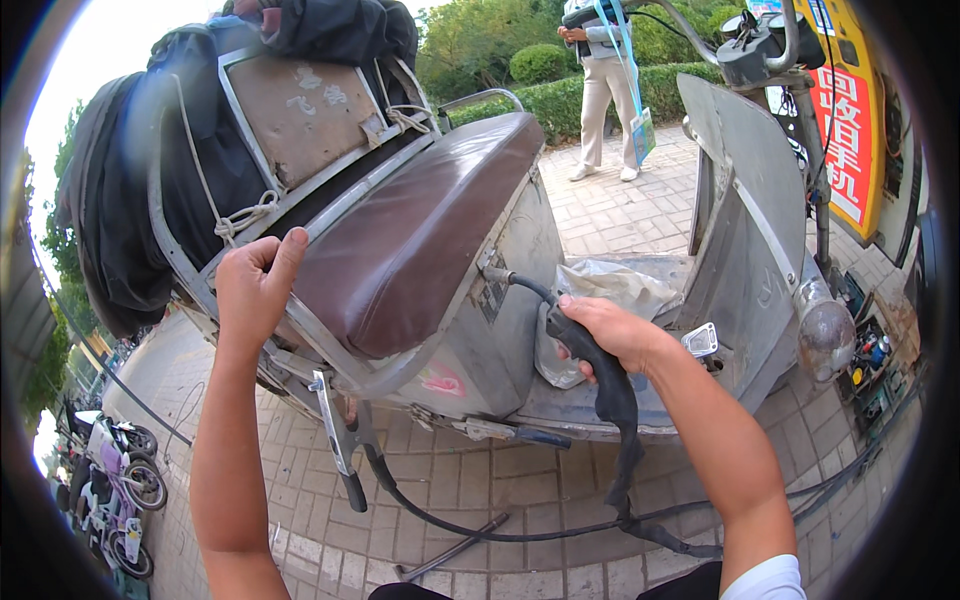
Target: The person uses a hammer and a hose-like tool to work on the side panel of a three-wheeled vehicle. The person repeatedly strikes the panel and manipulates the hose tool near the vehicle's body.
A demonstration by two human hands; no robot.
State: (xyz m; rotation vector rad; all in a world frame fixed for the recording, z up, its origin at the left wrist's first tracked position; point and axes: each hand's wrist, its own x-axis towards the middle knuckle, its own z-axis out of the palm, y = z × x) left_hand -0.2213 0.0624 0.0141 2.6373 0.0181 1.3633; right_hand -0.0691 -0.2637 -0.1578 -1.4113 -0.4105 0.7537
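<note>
My left hand [255,285] is closed, thumb up, on the metal frame beside the brown padded seat [410,230] of a worn grey electric three-wheeler. My right hand [610,335] grips a black, tape-wrapped cable connector [590,350]; the cable runs to a socket [497,275] in the metal seat box [520,340] and hangs down in loops. A crumpled translucent bag [610,280] lies behind it on the footboard. A silver lever-like tool [335,425] with a black grip hangs below the seat.
A standing person [605,90] holds a blue-strapped item on the paving. Dark covers [140,200] are tied to the rear frame. A yellow sign [850,120] stands right, tools [870,350] below it, parked bicycles [120,480] left. A metal bar [450,550] lies on the bricks.
</note>
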